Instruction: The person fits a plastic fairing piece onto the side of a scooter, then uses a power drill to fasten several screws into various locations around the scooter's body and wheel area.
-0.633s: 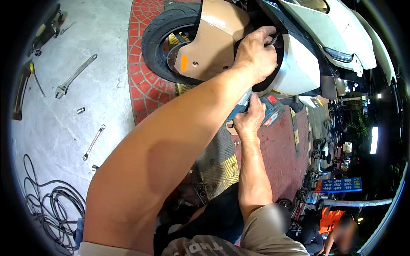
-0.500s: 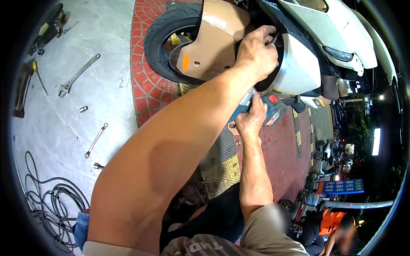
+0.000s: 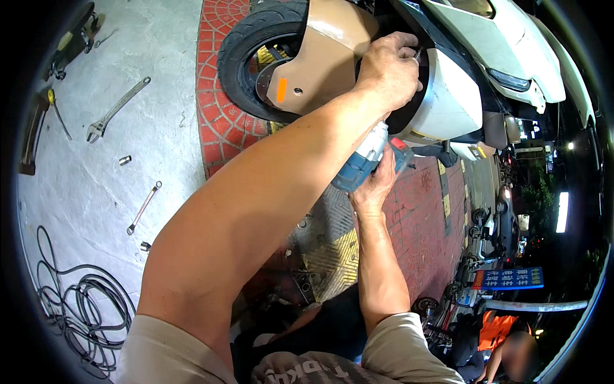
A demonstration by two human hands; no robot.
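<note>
A blue and silver cordless power tool with a red-marked battery is in my right hand, fingers wrapped round its grip. Its nose points up beneath my left wrist, and its tip is hidden there. My left hand reaches into the dark gap between the tan fender and the white body panel of a scooter. Its fingers are pinched together near a small shiny piece, too small to name. Left of the fender shows the scooter's black front tyre.
On the grey floor at left lie an adjustable wrench, a screwdriver, a socket, a ring spanner and a coiled black cable. A person in an orange vest crouches at lower right.
The power tool has swung into fuller view below my left wrist, its body turned, and my right hand has shifted slightly lower with it. My left hand stays at the gap.
</note>
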